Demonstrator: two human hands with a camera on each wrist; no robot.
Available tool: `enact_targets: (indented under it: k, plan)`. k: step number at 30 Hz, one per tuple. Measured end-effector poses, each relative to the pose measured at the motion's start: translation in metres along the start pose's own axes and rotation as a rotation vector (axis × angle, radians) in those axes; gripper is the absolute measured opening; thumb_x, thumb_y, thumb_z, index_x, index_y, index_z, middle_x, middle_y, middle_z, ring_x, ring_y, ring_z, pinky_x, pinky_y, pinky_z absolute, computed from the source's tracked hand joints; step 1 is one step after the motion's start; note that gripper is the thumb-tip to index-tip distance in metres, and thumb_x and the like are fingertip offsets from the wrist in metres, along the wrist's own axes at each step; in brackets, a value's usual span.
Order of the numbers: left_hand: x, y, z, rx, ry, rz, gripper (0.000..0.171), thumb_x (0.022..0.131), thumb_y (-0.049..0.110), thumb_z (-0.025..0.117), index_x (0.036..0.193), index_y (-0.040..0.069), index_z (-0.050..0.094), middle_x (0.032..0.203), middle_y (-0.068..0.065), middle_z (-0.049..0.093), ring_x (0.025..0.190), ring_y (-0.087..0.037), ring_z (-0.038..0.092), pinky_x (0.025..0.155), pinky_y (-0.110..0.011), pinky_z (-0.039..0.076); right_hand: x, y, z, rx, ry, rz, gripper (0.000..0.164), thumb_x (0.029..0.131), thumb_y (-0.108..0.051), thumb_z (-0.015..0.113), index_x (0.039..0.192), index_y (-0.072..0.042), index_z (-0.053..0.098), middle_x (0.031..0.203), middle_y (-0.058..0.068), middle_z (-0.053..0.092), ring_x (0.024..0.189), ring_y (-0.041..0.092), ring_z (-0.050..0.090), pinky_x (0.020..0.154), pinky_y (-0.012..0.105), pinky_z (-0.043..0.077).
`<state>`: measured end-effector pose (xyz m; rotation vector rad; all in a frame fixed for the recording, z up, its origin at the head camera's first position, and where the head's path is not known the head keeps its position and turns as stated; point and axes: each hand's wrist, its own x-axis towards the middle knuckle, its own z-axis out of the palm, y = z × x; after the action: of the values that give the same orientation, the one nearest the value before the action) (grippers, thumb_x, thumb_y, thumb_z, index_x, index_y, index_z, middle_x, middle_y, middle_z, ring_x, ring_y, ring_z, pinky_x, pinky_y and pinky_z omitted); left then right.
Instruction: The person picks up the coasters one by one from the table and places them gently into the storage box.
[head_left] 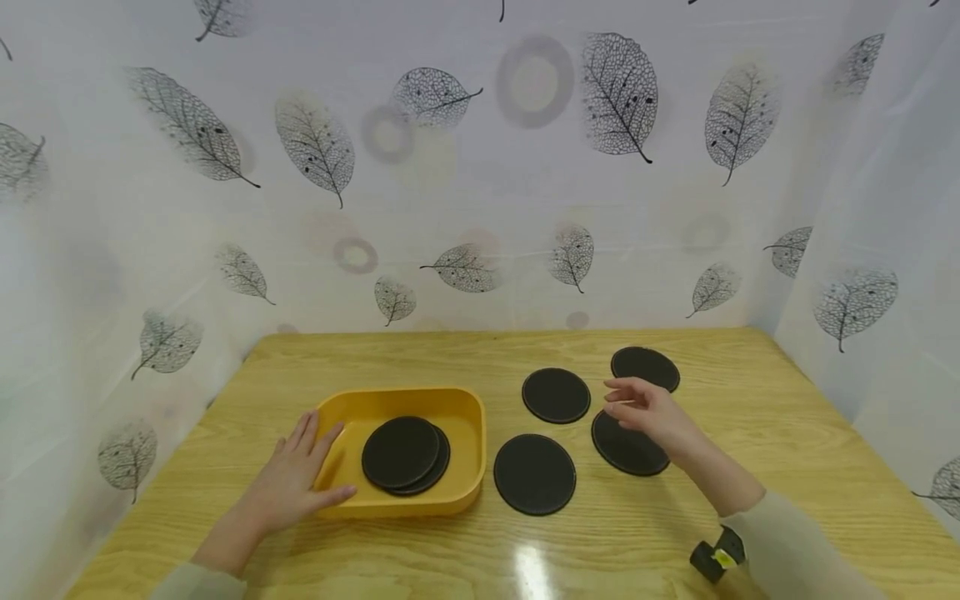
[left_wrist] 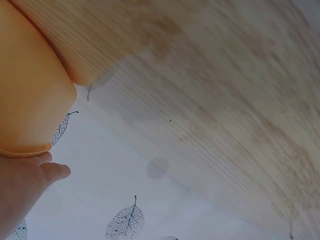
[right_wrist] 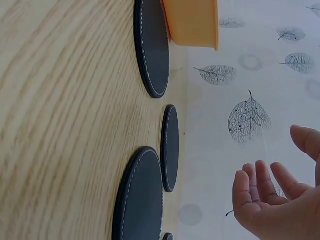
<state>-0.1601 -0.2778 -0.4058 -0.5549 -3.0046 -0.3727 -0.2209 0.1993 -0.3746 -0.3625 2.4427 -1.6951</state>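
Note:
Two round black coasters with stitched rims lie stacked, slightly offset, inside a yellow tray on the wooden table. My left hand rests on the tray's left rim, its fingers spread and the thumb over the front edge. Above the table on the right, my right hand hovers with loosely bent fingers and nothing in them. Below it lies a black coaster, partly covered by the hand in the head view. In the right wrist view the hand is apart from the coasters.
Other coasters lie flat between the tray and the right hand: one near the front, one behind it. Another coaster is at the back right. A leaf-print curtain hangs around the table. A black wrist device sits at the right sleeve.

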Motion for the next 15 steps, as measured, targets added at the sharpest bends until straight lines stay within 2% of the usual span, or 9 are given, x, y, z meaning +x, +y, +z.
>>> enact_targets:
  k: [3, 9, 15]
  plan:
    - [0.001, 0.0, -0.001, 0.0, 0.002, -0.001, 0.082, 0.079, 0.051, 0.057, 0.137, 0.001, 0.027, 0.139, -0.034, 0.007, 0.128, -0.044, 0.006, 0.089, -0.067, 0.015, 0.003, 0.002, -0.005, -0.022, 0.016, -0.014, 0.051, 0.087, -0.017, 0.056, 0.127, 0.009, 0.037, 0.111, 0.025, 0.048, 0.099, 0.036, 0.052, 0.08, 0.041, 0.046]
    - [0.002, 0.001, -0.001, 0.008, 0.009, 0.003, 0.082, 0.079, 0.051, 0.057, 0.137, 0.001, 0.028, 0.138, -0.035, 0.008, 0.127, -0.045, 0.007, 0.089, -0.067, 0.016, 0.008, 0.006, -0.014, -0.071, 0.059, 0.001, 0.052, 0.088, -0.021, 0.056, 0.127, 0.008, 0.038, 0.108, 0.019, 0.05, 0.097, 0.029, 0.053, 0.081, 0.042, 0.045]
    - [0.0, 0.002, 0.0, 0.011, 0.017, 0.007, 0.082, 0.078, 0.051, 0.057, 0.136, 0.0, 0.029, 0.137, -0.036, 0.01, 0.127, -0.046, 0.009, 0.088, -0.067, 0.017, 0.011, 0.01, -0.021, -0.092, 0.084, 0.012, 0.053, 0.088, -0.023, 0.055, 0.128, 0.007, 0.037, 0.11, 0.02, 0.049, 0.096, 0.025, 0.052, 0.082, 0.045, 0.043]
